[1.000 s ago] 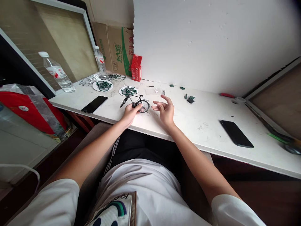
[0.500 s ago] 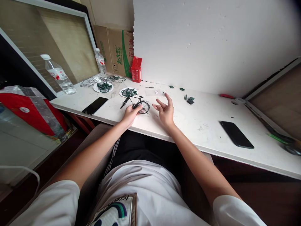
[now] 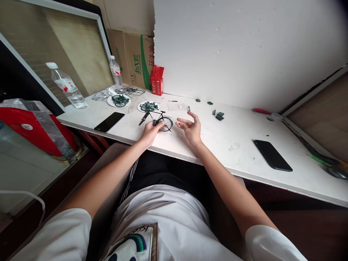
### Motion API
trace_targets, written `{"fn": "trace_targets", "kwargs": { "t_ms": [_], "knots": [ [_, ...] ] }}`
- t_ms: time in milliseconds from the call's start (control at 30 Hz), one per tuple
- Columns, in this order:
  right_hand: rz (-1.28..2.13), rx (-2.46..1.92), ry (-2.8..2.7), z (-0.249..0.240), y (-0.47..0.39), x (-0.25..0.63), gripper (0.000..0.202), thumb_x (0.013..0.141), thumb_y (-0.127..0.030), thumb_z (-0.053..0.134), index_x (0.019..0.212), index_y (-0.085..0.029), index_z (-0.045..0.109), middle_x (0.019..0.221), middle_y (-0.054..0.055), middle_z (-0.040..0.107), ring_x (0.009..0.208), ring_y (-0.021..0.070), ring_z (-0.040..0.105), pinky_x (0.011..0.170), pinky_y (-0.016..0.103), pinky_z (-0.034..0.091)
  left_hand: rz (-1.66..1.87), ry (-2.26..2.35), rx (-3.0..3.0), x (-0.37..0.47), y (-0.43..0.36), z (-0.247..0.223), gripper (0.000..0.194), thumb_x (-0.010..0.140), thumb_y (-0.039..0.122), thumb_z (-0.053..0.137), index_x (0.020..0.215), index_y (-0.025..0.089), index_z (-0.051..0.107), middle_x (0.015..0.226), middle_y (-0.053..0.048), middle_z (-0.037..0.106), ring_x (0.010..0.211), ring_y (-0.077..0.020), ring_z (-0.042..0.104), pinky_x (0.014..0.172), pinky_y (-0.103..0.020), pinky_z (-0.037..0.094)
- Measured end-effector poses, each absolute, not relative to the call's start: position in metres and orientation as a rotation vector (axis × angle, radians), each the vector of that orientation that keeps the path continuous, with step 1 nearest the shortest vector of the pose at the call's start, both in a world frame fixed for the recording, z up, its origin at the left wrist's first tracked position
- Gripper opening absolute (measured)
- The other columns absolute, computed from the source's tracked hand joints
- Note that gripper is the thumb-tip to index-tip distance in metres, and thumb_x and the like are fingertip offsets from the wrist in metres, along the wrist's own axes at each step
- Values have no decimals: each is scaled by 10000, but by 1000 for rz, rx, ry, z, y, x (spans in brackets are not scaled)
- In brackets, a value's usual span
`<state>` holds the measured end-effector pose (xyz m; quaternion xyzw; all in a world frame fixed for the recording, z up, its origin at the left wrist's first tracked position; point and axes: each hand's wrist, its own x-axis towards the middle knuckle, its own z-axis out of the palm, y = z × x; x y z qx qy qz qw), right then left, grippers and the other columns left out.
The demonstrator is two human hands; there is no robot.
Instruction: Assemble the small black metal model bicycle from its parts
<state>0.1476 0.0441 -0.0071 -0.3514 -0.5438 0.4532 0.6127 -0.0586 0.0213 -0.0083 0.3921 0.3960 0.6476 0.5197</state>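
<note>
A small black model bicycle point(image 3: 166, 124) is gripped in my left hand point(image 3: 151, 134) near the front edge of the desk, its spoked rear wheel pointing right. My thumb lies across that wheel, and my other left fingers are partly hidden beneath the model. To its right, my right hand point(image 3: 192, 131) is raised with the fingers apart and nothing between them. Behind the bicycle a white round plate point(image 3: 140, 107) bears green model parts point(image 3: 149, 106). Another white plate point(image 3: 110, 102) with green bicycle parts point(image 3: 120, 100) stands farther left.
Phones lie at left point(image 3: 109, 122) and right point(image 3: 272, 155). Water bottles point(image 3: 66, 85) point(image 3: 116, 71), a red box point(image 3: 157, 80) and a cardboard carton point(image 3: 133, 58) stand behind. Small green pieces point(image 3: 219, 116) lie right of centre, and a thin dark tool point(image 3: 172, 101) lies behind the bicycle.
My right fingers have lowered and curled slightly toward the bicycle. My left hand keeps its hold, and the bicycle stays nearly in place.
</note>
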Motion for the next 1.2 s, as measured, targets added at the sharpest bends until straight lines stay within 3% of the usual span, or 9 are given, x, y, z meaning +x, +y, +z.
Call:
{"fn": "trace_targets", "kwargs": {
  "t_ms": [133,367,533,633,1033,1200],
  "knots": [
    [1018,-785,-1222,-5,41,144,858,791,-552,945,1444,-338,430,1136,55,824,1033,283,847,1131,605,658,1547,928,958,-59,20,-8,428,704,467,996,884,161,758,917,-76,798,848,-209,730,810,-334,564],
    [1083,-789,-1188,0,37,142,750,724,-501,964,1235,-307,450,918,-9,836,948,256,845,1052,534,685,1548,928,952,-59,20,-7,456,672,476,1015,865,155,754,898,-62,783,836,-196,722,794,-324,563],
    [1047,-923,-1223,2,33,144,704,709,-524,961,1172,-295,482,889,13,844,851,247,820,823,434,699,1550,932,967,-59,20,-9,438,712,482,995,896,160,762,934,-76,801,864,-206,736,803,-323,563],
    [1016,-973,-1258,4,32,145,694,695,-555,973,1149,-288,521,912,39,859,895,259,818,724,370,663,1541,939,981,-60,21,-11,442,723,490,987,912,162,759,950,-81,804,880,-213,742,838,-337,570],
    [1135,-852,-1241,12,29,143,836,595,-608,1072,1187,-273,587,973,72,885,941,269,842,869,414,693,1541,963,1008,-58,19,-10,477,695,503,1006,902,159,749,917,-75,795,864,-221,742,831,-349,576],
    [1144,-856,-1276,12,28,142,835,615,-630,1064,1194,-277,577,992,79,884,940,274,847,862,425,708,1564,942,1001,-58,18,-8,485,677,481,1004,915,158,730,953,-75,800,913,-225,750,867,-350,588]
  ]
}}
